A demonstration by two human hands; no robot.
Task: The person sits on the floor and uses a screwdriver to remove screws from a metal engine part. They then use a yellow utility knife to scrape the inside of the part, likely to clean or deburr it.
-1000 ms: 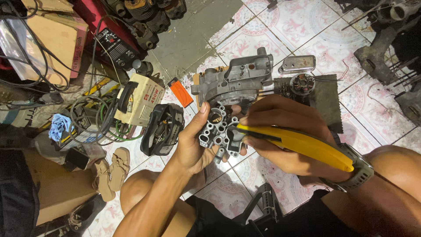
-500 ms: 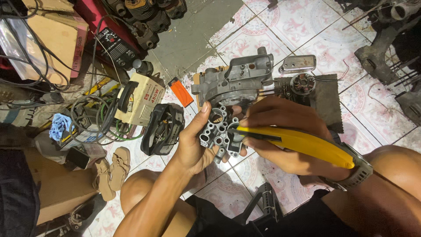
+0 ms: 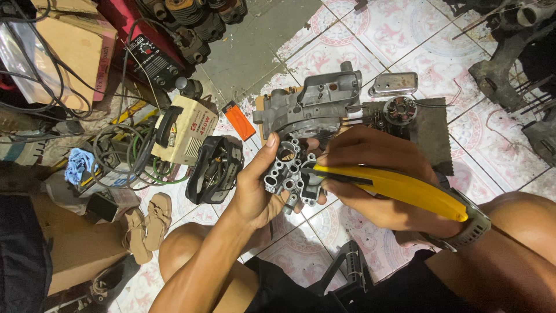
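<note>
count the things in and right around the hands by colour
grey metal: 3, the small holed cast part in the left hand, the large engine casing, the shiny oblong cover
yellow: 1, the utility knife in the right hand
orange: 1, the flat rectangular piece
total: 5

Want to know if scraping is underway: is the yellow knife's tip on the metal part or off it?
On it: the yellow knife tip meets the grey metal part.

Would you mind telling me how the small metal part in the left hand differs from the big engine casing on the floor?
The small metal part is held up in the left hand; the engine casing rests on the tiled floor. The part is much smaller and pierced with many round holes; the casing is bulkier and more closed. Both are bare grey metal.
</note>
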